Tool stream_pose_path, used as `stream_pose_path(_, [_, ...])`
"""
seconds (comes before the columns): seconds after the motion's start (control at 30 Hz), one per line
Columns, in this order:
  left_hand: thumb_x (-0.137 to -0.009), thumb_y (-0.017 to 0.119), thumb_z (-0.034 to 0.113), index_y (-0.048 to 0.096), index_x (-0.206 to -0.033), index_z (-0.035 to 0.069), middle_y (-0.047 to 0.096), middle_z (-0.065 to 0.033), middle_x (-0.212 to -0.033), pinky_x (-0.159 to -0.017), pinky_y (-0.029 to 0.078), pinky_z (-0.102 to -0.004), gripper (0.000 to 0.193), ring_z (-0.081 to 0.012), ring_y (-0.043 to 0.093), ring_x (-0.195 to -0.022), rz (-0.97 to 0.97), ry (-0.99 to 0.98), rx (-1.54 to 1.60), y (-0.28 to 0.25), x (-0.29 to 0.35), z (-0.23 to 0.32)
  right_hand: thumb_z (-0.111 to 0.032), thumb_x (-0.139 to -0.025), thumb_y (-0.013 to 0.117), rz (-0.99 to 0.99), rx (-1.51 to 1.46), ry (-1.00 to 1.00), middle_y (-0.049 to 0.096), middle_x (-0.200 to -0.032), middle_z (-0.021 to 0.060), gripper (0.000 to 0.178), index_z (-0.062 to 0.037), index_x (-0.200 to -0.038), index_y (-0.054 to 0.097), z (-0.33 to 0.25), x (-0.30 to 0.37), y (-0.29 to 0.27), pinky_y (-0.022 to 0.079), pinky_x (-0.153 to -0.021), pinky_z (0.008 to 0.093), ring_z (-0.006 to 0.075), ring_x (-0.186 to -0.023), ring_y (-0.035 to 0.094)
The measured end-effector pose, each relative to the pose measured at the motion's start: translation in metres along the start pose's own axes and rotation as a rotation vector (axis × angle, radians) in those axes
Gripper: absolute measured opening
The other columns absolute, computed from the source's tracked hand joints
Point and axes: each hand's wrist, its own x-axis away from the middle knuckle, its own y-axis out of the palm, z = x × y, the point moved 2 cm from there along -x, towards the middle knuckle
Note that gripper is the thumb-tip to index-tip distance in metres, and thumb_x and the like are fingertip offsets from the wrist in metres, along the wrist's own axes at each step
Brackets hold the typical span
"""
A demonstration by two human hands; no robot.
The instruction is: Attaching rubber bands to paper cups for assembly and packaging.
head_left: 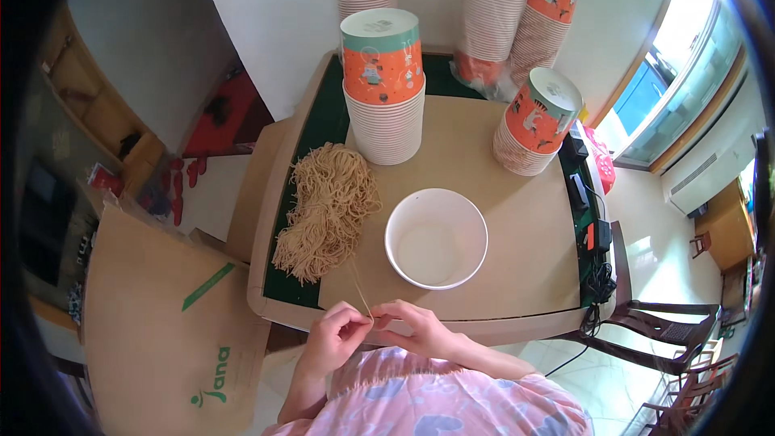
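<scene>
Cord point(329, 211) left of bowl point(473, 234): left hand point(333, 341) pinches strand point(361, 290); right hand point(420, 331), grip indistinct. Keep strand lightly taut.

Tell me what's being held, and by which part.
A thin beige strand running from the cord bundle, pinched by the left hand at its lower visible end; whether the right hand also grips it cannot be told.

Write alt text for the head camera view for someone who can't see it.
A person's left hand and right hand meet at a thin tan strand by a table's near edge. It runs to a tan stringy bundle; an open white tub stands to its right, stacked patterned tubs behind.
</scene>
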Motion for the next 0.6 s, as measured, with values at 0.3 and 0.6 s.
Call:
stream_pose_path(0.3, [-0.076, 0.071, 0.000, 0.064, -0.082, 0.005, 0.055, -0.0102, -0.116, -0.057, 0.042, -0.0225, 0.010, -0.0076, 0.052, -0.067, 0.039, 0.238, 0.086, 0.008, -0.012, 0.013, 0.000, -0.080, 0.071, 0.217, 0.043, -0.119, 0.063, -0.096, 0.0091, 0.019, -0.0021, -0.098, 0.064, -0.010, -0.004, -0.003, 0.055, -0.071, 0.0308, 0.0201, -0.084, 0.066])
stream_pose_path(0.6, [-0.081, 0.069, 0.001, 0.063, -0.093, 0.003, 0.056, -0.0101, -0.114, -0.067, 0.049, -0.0259, 0.013, -0.0105, 0.058, -0.075, -0.115, 0.087, 0.343, 0.018, -0.008, 0.008, 0.003, -0.075, 0.073, 0.217, 0.107, -0.240, 0.064, -0.099, 0.0109, 0.016, -0.0016, -0.090, 0.068, -0.004, -0.001, -0.007, 0.053, -0.065, 0.0307, 0.0219, -0.081, 0.065])
